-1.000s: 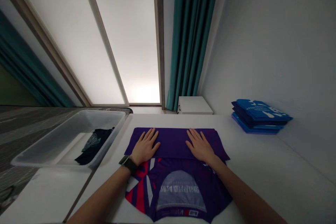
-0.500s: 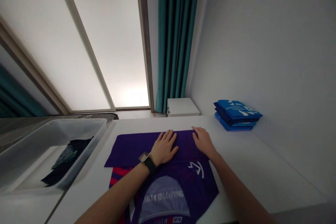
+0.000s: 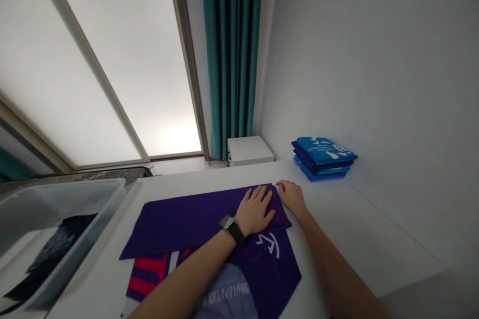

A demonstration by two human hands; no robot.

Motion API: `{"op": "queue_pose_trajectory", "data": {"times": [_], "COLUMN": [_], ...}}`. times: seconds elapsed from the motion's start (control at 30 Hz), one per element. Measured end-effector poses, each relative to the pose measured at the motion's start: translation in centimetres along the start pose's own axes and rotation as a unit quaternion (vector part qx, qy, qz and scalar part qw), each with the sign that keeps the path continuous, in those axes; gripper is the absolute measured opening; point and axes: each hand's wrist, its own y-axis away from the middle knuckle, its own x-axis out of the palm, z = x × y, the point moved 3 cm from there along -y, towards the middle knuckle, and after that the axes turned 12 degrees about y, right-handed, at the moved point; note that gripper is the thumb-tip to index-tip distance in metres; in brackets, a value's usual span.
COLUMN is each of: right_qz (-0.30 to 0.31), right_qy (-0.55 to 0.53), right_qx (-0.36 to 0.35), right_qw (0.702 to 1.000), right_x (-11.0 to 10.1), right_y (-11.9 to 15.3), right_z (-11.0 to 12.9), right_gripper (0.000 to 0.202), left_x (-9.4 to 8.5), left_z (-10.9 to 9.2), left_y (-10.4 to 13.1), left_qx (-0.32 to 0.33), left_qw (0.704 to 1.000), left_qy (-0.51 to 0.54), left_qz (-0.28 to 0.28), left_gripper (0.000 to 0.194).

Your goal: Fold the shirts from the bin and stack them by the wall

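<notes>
A purple shirt [image 3: 253, 255] lies between the white surface's [image 3: 362, 244] left and right edges, its grey panel's [image 3: 235, 295] lettering and white emblem [image 3: 268, 243] unreadable. Beyond, the left hand [image 3: 254, 211] spreads flat on the folded band [image 3: 187, 223]; the right hand [image 3: 292, 198] curls beside the band's right end, any hold hidden. From afar I judge smoothing in hand, squaring that end called for next. A blue stack [image 3: 324, 160], white print illegible, stands near the surface's far right corner.
</notes>
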Motion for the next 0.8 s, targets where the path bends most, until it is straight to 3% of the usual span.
{"op": "queue_pose_trajectory", "data": {"times": [0.2,0.37,0.5,0.67,0.8], "right_qz": [0.019,0.018,0.003,0.01,0.018], "right_qy": [0.0,-0.046,-0.117,-0.26,-0.287], "right_qx": [-0.005,-0.002,-0.01,-0.001,0.011], "right_qw": [1.0,0.999,0.993,0.965,0.958], "right_x": [0.1,0.4,0.2,0.1,0.5], "right_y": [-0.2,-0.3,-0.3,-0.3,-0.2], "right_z": [0.5,0.4,0.5,0.7,0.7], "right_gripper": [0.023,0.014,0.009,0.012,0.015], "left_x": [1.5,1.7,1.6,1.5,1.4], "left_z": [0.8,0.8,0.7,0.6,0.6], "left_y": [0.4,0.4,0.4,0.4,0.4], "left_qx": [0.007,0.009,0.007,0.007,0.006], "left_qw": [1.0,1.0,1.0,1.0,1.0], "left_qy": [0.003,0.002,0.004,0.001,-0.005], "left_qz": [-0.015,-0.02,-0.021,-0.025,-0.023], "left_gripper": [0.054,0.053,0.053,0.054,0.055]}}
